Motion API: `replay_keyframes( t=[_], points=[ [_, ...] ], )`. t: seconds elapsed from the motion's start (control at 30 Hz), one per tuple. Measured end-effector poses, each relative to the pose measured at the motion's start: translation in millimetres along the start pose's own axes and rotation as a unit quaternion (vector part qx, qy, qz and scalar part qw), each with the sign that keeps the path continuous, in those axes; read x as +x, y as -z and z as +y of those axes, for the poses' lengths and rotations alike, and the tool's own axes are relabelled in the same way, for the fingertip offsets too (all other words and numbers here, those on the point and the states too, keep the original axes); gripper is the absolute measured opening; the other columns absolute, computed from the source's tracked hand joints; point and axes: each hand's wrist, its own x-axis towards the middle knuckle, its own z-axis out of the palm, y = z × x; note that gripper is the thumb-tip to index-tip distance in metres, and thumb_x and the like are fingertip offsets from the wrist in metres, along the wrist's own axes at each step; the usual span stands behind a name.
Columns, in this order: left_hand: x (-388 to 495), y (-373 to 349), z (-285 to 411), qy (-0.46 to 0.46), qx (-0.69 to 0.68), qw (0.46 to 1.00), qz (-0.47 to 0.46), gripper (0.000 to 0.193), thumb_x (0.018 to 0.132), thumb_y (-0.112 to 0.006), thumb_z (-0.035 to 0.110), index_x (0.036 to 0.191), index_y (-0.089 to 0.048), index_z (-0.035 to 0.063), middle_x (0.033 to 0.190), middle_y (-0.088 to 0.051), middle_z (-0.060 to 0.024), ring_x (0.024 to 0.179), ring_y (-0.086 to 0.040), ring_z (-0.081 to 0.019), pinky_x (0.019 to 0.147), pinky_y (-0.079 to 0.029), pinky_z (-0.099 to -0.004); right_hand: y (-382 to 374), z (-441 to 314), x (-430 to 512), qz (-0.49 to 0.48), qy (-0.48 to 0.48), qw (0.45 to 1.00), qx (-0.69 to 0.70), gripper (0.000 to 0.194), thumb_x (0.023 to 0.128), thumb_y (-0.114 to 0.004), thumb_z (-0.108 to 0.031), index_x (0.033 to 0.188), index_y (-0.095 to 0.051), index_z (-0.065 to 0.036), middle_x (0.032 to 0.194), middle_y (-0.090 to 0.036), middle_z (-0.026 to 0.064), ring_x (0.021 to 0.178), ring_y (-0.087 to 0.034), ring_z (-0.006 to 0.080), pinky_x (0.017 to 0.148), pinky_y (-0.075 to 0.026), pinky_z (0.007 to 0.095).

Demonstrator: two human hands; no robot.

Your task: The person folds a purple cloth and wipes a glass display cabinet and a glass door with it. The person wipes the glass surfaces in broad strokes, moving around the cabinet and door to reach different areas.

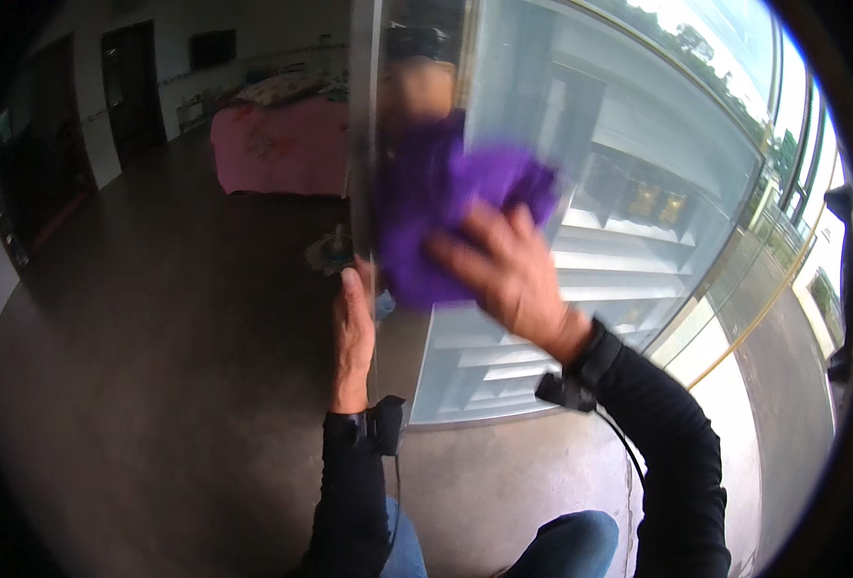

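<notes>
A glass door panel (614,238) with a metal edge strip (363,144) stands upright before me. My right hand (509,278) presses a purple cloth (433,209) flat against the glass, fingers spread over it; hand and cloth are blurred. Part of the cloth near the strip looks like its reflection in the pane. Lower down, my left hand (355,329) rests along the glass's left edge, its thumb up and its other fingers mostly hidden behind the edge. No object shows in it. Both wrists wear black straps with small devices and cables.
Behind the panel's left edge lies a dark room with a pink-covered table or bed (282,152), doorways and a small round object on the floor (331,251). White louvres (614,264) show in the glass. A yellow cord (758,325) hangs at the right, beside a paved path.
</notes>
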Motion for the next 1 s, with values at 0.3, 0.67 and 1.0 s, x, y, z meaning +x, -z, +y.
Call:
replay_keyframes(
  t=[0.3, 0.67, 1.0],
  points=[
    [-1, 1, 1, 0.071, -0.228, 0.971, -0.035, 0.085, 0.102, -0.026, 0.069, 0.145, -0.045, -0.0021, 0.145, -0.05, -0.0083, 0.137, -0.043, -0.0198, 0.117, -0.028, -0.0338, -7, 19, 64, -0.004, 0.107, 0.993, -0.059, 0.033, 0.074, -0.067, -0.016, 0.106, -0.075, -0.023, 0.127, -0.061, 0.0004, 0.104, -0.057, 0.0255, 0.087, -0.055, 0.042],
    [-3, 6, -20, 0.081, -0.192, 0.973, 0.095, 0.086, 0.101, -0.029, 0.069, 0.148, -0.042, -0.0013, 0.14, -0.054, -0.0088, 0.133, -0.047, -0.0221, 0.117, -0.029, -0.0364, 3, -1, 79, 0.001, 0.164, 0.982, -0.093, 0.021, 0.075, -0.07, -0.017, 0.095, -0.075, -0.019, 0.121, -0.06, 0.0024, 0.095, -0.058, 0.0215, 0.079, -0.053, 0.0398],
    [-3, 9, -2, -0.026, -0.1, 0.992, -0.071, 0.059, 0.104, -0.053, 0.04, 0.141, -0.043, -0.0046, 0.142, -0.055, -0.0158, 0.132, -0.05, -0.0216, 0.114, -0.034, -0.0348, 62, 95, 79, 0.109, 0.066, 0.984, -0.128, 0.052, 0.069, -0.076, -0.008, 0.118, -0.069, -0.024, 0.133, -0.056, 0.0042, 0.102, -0.056, 0.0261, 0.089, -0.051, 0.0394]
  ],
)
